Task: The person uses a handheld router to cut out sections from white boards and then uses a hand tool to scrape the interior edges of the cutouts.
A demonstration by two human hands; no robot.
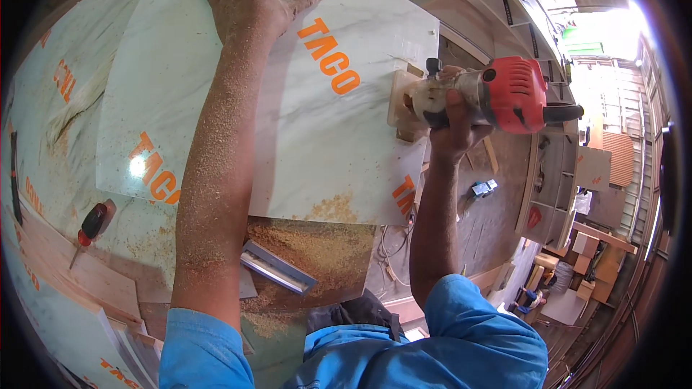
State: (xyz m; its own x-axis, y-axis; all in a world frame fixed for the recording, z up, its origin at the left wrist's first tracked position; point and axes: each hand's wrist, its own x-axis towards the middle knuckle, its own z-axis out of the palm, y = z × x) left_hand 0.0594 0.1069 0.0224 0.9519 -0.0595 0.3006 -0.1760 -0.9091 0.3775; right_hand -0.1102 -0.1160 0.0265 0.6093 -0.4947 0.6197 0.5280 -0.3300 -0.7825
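My left hand (252, 3) lies flat with fingers spread on a pale marble-patterned panel (317, 151), near its far side. Sawdust covers my left forearm. My right hand (460, 121) is wrapped round the body of a red and silver trim router (513, 94), which is held on its side. The router's base (404, 104) stands against the panel's right edge; its bit is hidden from me. Orange lettering marks the panel's film, and sawdust (333, 209) lies along its near edge.
A red and black screwdriver (91, 225) rests on another marbled board at the left. Close to me, a grey metal channel (277, 268) sits among sawdust. Below the right edge, a small blue-grey object (484, 188) lies on the floor. Shelved cabinet frames (559, 173) stand at the right.
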